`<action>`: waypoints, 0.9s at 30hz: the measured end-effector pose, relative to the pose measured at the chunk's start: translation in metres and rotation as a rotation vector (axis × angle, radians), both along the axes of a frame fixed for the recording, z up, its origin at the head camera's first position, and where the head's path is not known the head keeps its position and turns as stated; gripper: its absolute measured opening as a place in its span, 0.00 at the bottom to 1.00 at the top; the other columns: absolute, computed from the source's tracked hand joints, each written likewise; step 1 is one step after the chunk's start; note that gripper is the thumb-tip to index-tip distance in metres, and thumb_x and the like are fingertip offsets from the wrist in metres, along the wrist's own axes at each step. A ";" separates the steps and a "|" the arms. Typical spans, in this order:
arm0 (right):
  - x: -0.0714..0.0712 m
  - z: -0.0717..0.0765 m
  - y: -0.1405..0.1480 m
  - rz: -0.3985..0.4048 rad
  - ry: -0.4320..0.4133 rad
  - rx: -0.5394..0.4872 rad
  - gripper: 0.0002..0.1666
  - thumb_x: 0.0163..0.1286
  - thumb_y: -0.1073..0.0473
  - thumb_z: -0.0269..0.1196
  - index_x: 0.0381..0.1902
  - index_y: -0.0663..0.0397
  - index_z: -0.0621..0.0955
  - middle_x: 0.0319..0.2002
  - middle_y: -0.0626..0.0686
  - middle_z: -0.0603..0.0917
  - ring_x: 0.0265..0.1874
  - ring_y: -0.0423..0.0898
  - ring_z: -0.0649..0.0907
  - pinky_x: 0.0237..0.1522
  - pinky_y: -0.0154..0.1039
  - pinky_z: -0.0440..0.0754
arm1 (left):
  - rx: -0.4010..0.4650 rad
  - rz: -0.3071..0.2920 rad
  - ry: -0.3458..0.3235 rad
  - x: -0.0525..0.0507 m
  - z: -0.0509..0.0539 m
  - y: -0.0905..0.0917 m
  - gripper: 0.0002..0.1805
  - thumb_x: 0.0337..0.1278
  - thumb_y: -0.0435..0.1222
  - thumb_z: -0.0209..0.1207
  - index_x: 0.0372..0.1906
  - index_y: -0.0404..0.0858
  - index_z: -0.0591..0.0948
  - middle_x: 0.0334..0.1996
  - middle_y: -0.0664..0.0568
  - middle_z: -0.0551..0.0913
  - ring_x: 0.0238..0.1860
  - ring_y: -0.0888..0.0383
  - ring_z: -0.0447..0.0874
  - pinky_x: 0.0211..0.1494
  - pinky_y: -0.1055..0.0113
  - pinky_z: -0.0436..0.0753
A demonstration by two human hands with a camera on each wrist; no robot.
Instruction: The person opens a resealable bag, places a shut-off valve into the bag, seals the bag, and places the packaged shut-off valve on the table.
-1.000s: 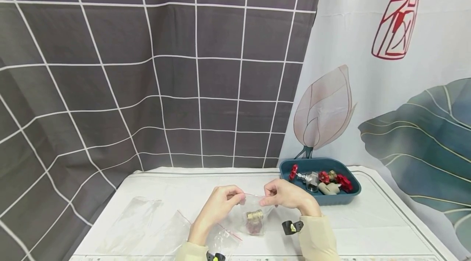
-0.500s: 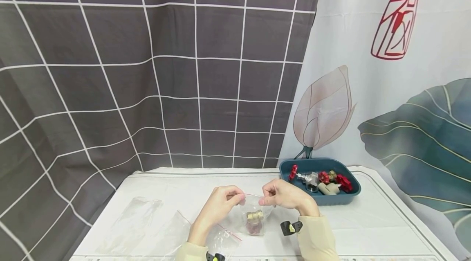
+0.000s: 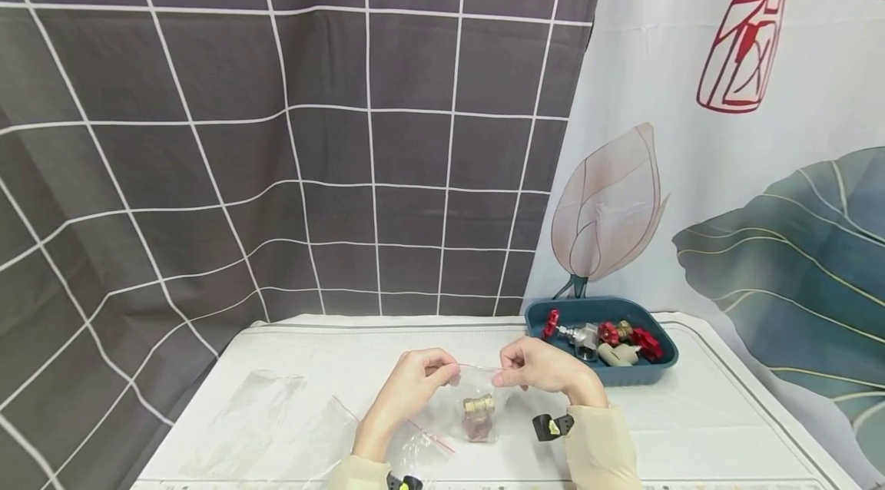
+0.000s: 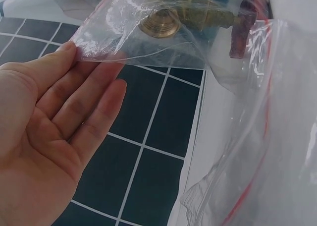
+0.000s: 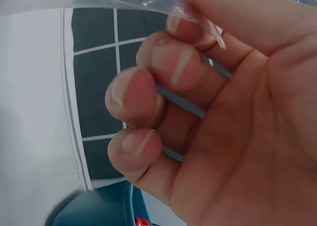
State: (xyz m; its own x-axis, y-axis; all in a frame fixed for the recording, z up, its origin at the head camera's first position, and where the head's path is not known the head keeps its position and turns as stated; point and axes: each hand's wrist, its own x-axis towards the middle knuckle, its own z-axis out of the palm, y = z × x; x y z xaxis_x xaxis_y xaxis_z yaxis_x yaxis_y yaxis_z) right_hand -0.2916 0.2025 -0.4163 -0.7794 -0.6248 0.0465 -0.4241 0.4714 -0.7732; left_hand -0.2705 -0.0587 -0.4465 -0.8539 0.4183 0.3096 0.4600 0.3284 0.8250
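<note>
A clear zip-lock bag point(image 3: 466, 386) with a red seal line hangs between both hands, its lower end at the white tabletop. Inside it is a brass valve point(image 3: 478, 404) with a red handle point(image 4: 241, 30), blurred by the plastic. My left hand point(image 3: 408, 386) pinches the bag's upper left corner between thumb and index finger, its other fingers loosely bent in the left wrist view. At the upper right corner, my right hand point(image 3: 546, 369) pinches the edge by thumb and index finger. Its remaining fingers curl below the bag's tip in the right wrist view.
Right of the hands, a dark blue tray point(image 3: 601, 376) holds several valves point(image 3: 586, 338) with red handles and a pale fitting point(image 3: 618, 354). More clear plastic bags point(image 3: 256, 417) lie flat on the left of the white table point(image 3: 719, 428). A grey checked curtain point(image 3: 415, 144) hangs behind.
My right hand shifts slightly left, then back a little to the right along the bag's top edge. The left hand and the valve stay in place.
</note>
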 end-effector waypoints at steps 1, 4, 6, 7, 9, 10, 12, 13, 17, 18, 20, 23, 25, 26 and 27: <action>0.000 -0.001 0.000 0.004 0.006 0.003 0.25 0.62 0.54 0.69 0.15 0.57 0.69 0.14 0.40 0.68 0.15 0.36 0.65 0.19 0.30 0.63 | -0.001 -0.001 0.000 0.000 0.000 0.000 0.12 0.68 0.44 0.57 0.39 0.40 0.85 0.32 0.58 0.87 0.38 0.62 0.86 0.47 0.60 0.84; -0.001 -0.001 0.000 0.012 0.025 0.004 0.25 0.64 0.54 0.68 0.15 0.56 0.69 0.14 0.40 0.67 0.14 0.35 0.63 0.18 0.30 0.60 | -0.004 0.001 -0.002 0.000 0.000 0.000 0.11 0.68 0.44 0.57 0.38 0.43 0.85 0.32 0.59 0.87 0.38 0.62 0.86 0.47 0.60 0.84; -0.001 -0.001 0.000 0.015 0.035 0.004 0.25 0.65 0.54 0.67 0.15 0.56 0.68 0.14 0.39 0.67 0.14 0.35 0.63 0.18 0.30 0.59 | -0.005 0.004 -0.003 0.000 0.000 0.000 0.10 0.68 0.44 0.57 0.38 0.43 0.85 0.31 0.59 0.87 0.37 0.62 0.86 0.46 0.61 0.83; 0.000 0.000 -0.001 0.017 0.040 0.003 0.25 0.65 0.54 0.67 0.15 0.55 0.69 0.14 0.39 0.68 0.14 0.35 0.64 0.18 0.30 0.59 | -0.005 0.005 -0.003 0.000 0.000 0.000 0.10 0.68 0.44 0.57 0.38 0.44 0.85 0.31 0.59 0.87 0.37 0.62 0.86 0.46 0.61 0.83; 0.000 0.000 -0.001 0.017 0.044 0.005 0.25 0.66 0.54 0.67 0.15 0.56 0.69 0.14 0.40 0.69 0.14 0.35 0.64 0.18 0.30 0.59 | -0.004 0.003 -0.003 0.000 0.000 0.001 0.10 0.68 0.44 0.57 0.38 0.44 0.85 0.32 0.60 0.87 0.37 0.62 0.86 0.47 0.61 0.83; 0.001 -0.001 -0.001 0.017 0.045 0.006 0.25 0.66 0.54 0.67 0.15 0.56 0.69 0.14 0.40 0.70 0.14 0.35 0.65 0.18 0.30 0.60 | -0.003 0.003 -0.003 0.000 0.000 0.001 0.10 0.68 0.43 0.57 0.38 0.43 0.85 0.32 0.59 0.87 0.37 0.62 0.86 0.47 0.61 0.83; 0.001 -0.001 -0.001 0.011 0.043 0.008 0.25 0.66 0.53 0.67 0.15 0.56 0.70 0.14 0.40 0.71 0.14 0.35 0.66 0.18 0.30 0.61 | -0.002 0.001 -0.005 0.000 0.000 0.001 0.11 0.69 0.43 0.57 0.38 0.42 0.85 0.32 0.59 0.87 0.38 0.62 0.86 0.47 0.61 0.83; 0.001 -0.001 -0.001 0.008 0.041 0.008 0.25 0.66 0.53 0.67 0.15 0.56 0.70 0.15 0.41 0.71 0.14 0.35 0.67 0.18 0.30 0.62 | -0.001 0.000 -0.005 0.000 0.000 0.001 0.11 0.69 0.43 0.57 0.38 0.41 0.85 0.32 0.59 0.87 0.38 0.62 0.86 0.47 0.61 0.83; -0.001 -0.001 0.001 -0.006 0.012 0.006 0.24 0.64 0.52 0.68 0.15 0.54 0.71 0.16 0.43 0.72 0.15 0.36 0.69 0.20 0.30 0.67 | -0.001 -0.001 -0.006 0.000 0.000 0.000 0.12 0.69 0.43 0.57 0.39 0.39 0.85 0.32 0.58 0.87 0.38 0.62 0.86 0.47 0.61 0.83; -0.001 -0.001 0.002 -0.007 0.006 0.004 0.24 0.64 0.52 0.69 0.15 0.53 0.71 0.16 0.44 0.72 0.16 0.36 0.69 0.20 0.31 0.68 | -0.001 -0.001 -0.004 0.000 0.000 0.000 0.13 0.69 0.43 0.57 0.39 0.39 0.85 0.32 0.58 0.87 0.38 0.62 0.86 0.47 0.61 0.83; -0.001 -0.001 0.004 -0.010 -0.005 0.004 0.24 0.63 0.51 0.69 0.15 0.52 0.71 0.18 0.46 0.73 0.16 0.36 0.69 0.21 0.31 0.68 | -0.003 0.001 -0.002 0.000 -0.001 -0.001 0.12 0.69 0.44 0.57 0.39 0.40 0.85 0.32 0.58 0.87 0.38 0.62 0.86 0.48 0.60 0.84; -0.001 -0.001 0.007 -0.011 -0.015 0.008 0.24 0.63 0.51 0.69 0.15 0.52 0.71 0.18 0.46 0.73 0.16 0.37 0.70 0.21 0.31 0.68 | -0.002 0.007 0.002 -0.001 -0.002 -0.002 0.11 0.69 0.43 0.57 0.39 0.41 0.85 0.33 0.58 0.87 0.39 0.61 0.86 0.48 0.60 0.84; 0.000 -0.001 0.009 -0.009 -0.014 0.007 0.24 0.64 0.51 0.68 0.15 0.54 0.70 0.17 0.44 0.72 0.16 0.36 0.69 0.21 0.31 0.67 | -0.002 0.011 0.002 -0.001 -0.002 -0.003 0.11 0.68 0.43 0.57 0.39 0.42 0.85 0.33 0.59 0.87 0.39 0.62 0.86 0.48 0.60 0.84; 0.000 -0.001 0.010 -0.002 -0.008 0.006 0.25 0.65 0.52 0.68 0.15 0.55 0.70 0.17 0.44 0.72 0.16 0.36 0.69 0.21 0.31 0.67 | -0.001 0.013 0.002 -0.001 -0.002 -0.004 0.11 0.68 0.43 0.57 0.39 0.43 0.85 0.33 0.59 0.87 0.39 0.62 0.86 0.48 0.60 0.84; 0.000 -0.001 0.011 0.004 -0.003 0.006 0.25 0.65 0.52 0.67 0.15 0.55 0.70 0.17 0.43 0.72 0.16 0.36 0.69 0.21 0.30 0.67 | 0.003 0.011 0.001 -0.001 -0.002 -0.004 0.10 0.68 0.43 0.57 0.39 0.43 0.85 0.33 0.59 0.87 0.39 0.62 0.86 0.48 0.61 0.84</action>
State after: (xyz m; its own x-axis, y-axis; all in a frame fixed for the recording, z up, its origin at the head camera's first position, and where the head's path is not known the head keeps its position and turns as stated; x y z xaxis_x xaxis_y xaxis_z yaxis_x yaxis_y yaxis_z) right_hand -0.2917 0.2134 -0.4174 -0.7770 -0.6283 0.0403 -0.4239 0.4747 -0.7714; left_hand -0.2719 -0.0624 -0.4486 -0.8583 0.4079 0.3112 0.4568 0.3315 0.8255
